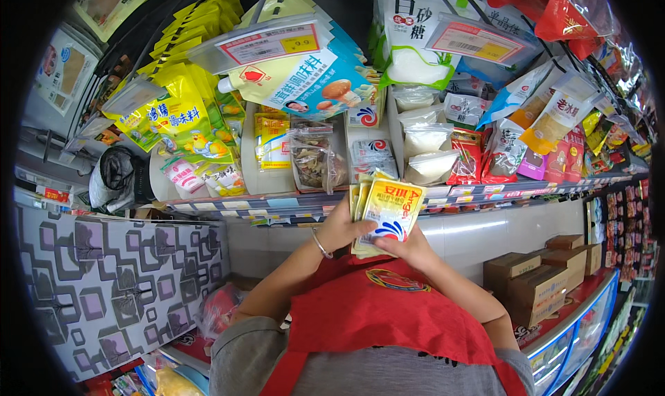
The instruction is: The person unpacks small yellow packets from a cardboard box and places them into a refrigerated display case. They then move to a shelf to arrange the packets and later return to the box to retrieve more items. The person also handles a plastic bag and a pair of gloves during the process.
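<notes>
Between my two hands, in front of my red apron (384,302), is a stack of yellow and white Angel yeast sachets (392,204). My left hand (340,227) grips the stack from the left side, thumb over the front sachet. My right hand (413,248) grips its lower right, with the thumb also on the front. Just beyond the stack, a narrow white bin (349,152) on the shelf holds silvery sachets (371,157) with a similar swirl mark. More upright sachets (366,114) stand at the back of that bin.
Bags of dried brown food (314,160) fill the bin to the left; bags of white powder (428,152) lie to the right. Seasoning pouches (311,84) and sugar bags (415,37) hang above on hooks. Cardboard boxes (537,287) sit behind on the right, a patterned panel (124,287) on the left.
</notes>
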Action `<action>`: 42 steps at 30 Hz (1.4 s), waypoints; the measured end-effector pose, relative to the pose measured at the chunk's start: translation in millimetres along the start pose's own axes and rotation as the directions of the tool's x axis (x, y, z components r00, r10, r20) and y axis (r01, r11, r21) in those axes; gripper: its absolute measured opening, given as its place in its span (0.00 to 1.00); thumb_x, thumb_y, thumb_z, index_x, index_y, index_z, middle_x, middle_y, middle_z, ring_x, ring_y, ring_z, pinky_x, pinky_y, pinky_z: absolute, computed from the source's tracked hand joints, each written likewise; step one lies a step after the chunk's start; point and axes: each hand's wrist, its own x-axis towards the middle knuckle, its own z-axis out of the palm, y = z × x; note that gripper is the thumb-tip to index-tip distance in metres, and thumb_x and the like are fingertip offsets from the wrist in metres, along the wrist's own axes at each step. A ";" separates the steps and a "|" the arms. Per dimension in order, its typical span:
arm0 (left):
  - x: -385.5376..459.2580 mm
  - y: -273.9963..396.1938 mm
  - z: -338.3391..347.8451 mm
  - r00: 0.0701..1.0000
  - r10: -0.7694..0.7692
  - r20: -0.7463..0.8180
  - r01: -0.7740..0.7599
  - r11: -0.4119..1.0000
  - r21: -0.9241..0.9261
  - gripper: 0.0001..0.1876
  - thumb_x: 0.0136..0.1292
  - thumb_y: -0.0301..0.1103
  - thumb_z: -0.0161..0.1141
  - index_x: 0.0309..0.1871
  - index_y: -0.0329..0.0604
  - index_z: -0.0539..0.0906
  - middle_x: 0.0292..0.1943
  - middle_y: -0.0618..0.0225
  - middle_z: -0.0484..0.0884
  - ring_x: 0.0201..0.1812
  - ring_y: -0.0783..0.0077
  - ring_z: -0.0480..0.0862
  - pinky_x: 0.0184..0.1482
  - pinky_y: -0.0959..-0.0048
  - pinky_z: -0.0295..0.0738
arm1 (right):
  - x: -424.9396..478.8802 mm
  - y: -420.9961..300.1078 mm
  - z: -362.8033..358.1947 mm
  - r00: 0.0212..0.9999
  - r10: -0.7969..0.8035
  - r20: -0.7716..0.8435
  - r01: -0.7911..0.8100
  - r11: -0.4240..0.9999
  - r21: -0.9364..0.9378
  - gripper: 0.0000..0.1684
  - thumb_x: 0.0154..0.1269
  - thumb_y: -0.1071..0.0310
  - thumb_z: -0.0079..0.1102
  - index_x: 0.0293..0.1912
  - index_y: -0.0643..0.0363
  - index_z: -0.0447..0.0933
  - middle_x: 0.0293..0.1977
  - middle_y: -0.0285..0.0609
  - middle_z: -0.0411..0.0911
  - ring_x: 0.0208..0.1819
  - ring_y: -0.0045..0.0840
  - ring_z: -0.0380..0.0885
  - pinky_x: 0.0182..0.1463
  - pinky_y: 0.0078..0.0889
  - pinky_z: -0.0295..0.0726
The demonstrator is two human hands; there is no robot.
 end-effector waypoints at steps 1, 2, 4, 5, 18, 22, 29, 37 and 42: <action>6.1 1.3 -1.9 1.000 0.014 -0.017 -0.014 1.000 0.013 0.41 0.59 0.38 0.69 0.69 0.34 0.57 0.62 0.59 0.70 0.62 0.68 0.70 0.63 0.69 0.66 | 6.8 -1.6 0.3 0.999 -0.050 -0.011 0.050 0.998 -0.039 0.39 0.55 0.70 0.71 0.61 0.64 0.60 0.48 0.40 0.76 0.48 0.21 0.75 0.52 0.25 0.76; 12.2 2.3 -3.2 0.999 0.028 -0.033 -0.027 0.999 0.026 0.41 0.59 0.38 0.68 0.69 0.34 0.56 0.62 0.59 0.69 0.63 0.68 0.69 0.64 0.69 0.65 | 10.5 -4.5 2.3 0.995 -0.081 -0.055 0.078 0.996 -0.044 0.38 0.54 0.70 0.72 0.60 0.63 0.62 0.48 0.40 0.75 0.48 0.21 0.75 0.52 0.25 0.76; 24.6 3.9 -3.3 0.994 0.026 -0.102 -0.023 0.999 0.031 0.40 0.60 0.36 0.67 0.69 0.34 0.56 0.63 0.57 0.68 0.63 0.67 0.69 0.64 0.69 0.64 | 17.1 -9.1 8.2 0.980 -0.141 -0.142 0.134 0.989 -0.059 0.35 0.54 0.69 0.72 0.59 0.63 0.65 0.48 0.39 0.75 0.48 0.20 0.75 0.51 0.25 0.76; 31.1 5.6 -4.6 0.991 0.028 -0.133 -0.023 0.999 0.039 0.40 0.60 0.36 0.67 0.70 0.34 0.57 0.63 0.57 0.68 0.63 0.67 0.69 0.64 0.69 0.64 | 22.7 -6.7 10.5 0.967 -0.170 -0.190 0.174 0.985 0.009 0.37 0.53 0.71 0.71 0.60 0.63 0.64 0.48 0.40 0.76 0.49 0.20 0.75 0.51 0.24 0.76; 52.7 8.6 -27.7 0.764 0.407 -0.500 -0.019 0.790 0.613 0.17 0.62 0.22 0.56 0.54 0.34 0.68 0.48 0.57 0.74 0.50 0.63 0.77 0.52 0.68 0.74 | 136.2 -19.3 12.8 0.606 -0.706 -0.366 0.232 0.597 -0.768 0.60 0.44 0.68 0.72 0.73 0.48 0.46 0.53 0.62 0.62 0.50 0.60 0.71 0.49 0.49 0.77; 27.7 -1.8 -16.2 0.854 0.473 -0.218 -0.049 0.489 0.871 0.12 0.56 0.22 0.58 0.44 0.35 0.73 0.43 0.56 0.76 0.49 0.56 0.77 0.50 0.65 0.72 | 167.4 -22.1 2.9 0.577 -0.729 -0.368 0.181 0.554 -0.813 0.58 0.44 0.69 0.71 0.72 0.47 0.48 0.53 0.62 0.62 0.50 0.60 0.71 0.49 0.49 0.78; 51.7 -24.1 6.0 0.969 0.226 0.102 -0.105 0.000 0.994 0.29 0.53 0.37 0.64 0.56 0.29 0.72 0.58 0.49 0.73 0.62 0.53 0.70 0.68 0.60 0.59 | 214.8 -8.4 -15.4 0.604 -0.738 -0.303 0.169 0.490 -0.855 0.58 0.43 0.67 0.73 0.71 0.43 0.51 0.55 0.61 0.63 0.53 0.58 0.70 0.48 0.49 0.79; 75.0 -42.9 2.5 1.000 -0.015 -0.006 0.005 -0.048 0.999 0.34 0.55 0.42 0.65 0.61 0.30 0.69 0.60 0.48 0.70 0.62 0.51 0.69 0.66 0.60 0.61 | 231.0 2.3 -30.1 0.691 -0.680 -0.245 0.320 0.592 -0.740 0.64 0.42 0.72 0.74 0.73 0.49 0.43 0.62 0.60 0.59 0.62 0.54 0.63 0.62 0.45 0.71; 85.5 -28.7 0.7 0.991 -0.119 -0.063 0.079 0.131 0.988 0.28 0.54 0.39 0.66 0.55 0.32 0.73 0.52 0.52 0.75 0.57 0.53 0.72 0.60 0.61 0.68 | 235.6 13.5 -43.1 0.719 -0.662 -0.210 0.441 0.669 -0.598 0.68 0.39 0.74 0.76 0.73 0.54 0.40 0.67 0.55 0.56 0.67 0.48 0.59 0.69 0.40 0.63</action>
